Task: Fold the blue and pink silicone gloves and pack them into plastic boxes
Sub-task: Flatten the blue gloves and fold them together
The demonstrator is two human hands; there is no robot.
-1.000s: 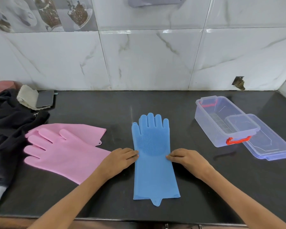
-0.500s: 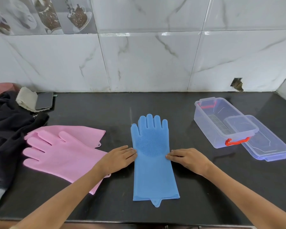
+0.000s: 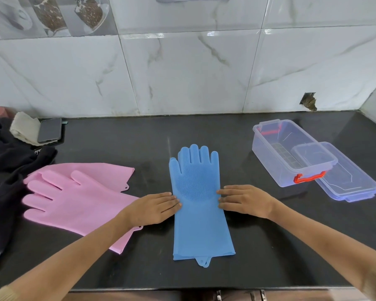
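Blue glove [image 3: 199, 205] lay flat between both hands; left hand [image 3: 152, 208] and right hand [image 3: 245, 200] rested with straight fingers touching its edges, gripping nothing. Pink gloves [image 3: 74, 196] lay under the left wrist; plastic box [image 3: 291, 153] stood well beyond the right hand.

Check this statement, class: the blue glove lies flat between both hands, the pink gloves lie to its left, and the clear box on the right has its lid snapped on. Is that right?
Not quite. The head view shows the box open, its lid lying beside it. The rest stands: the blue glove lies flat between the left hand and right hand, with the pink gloves to its left.
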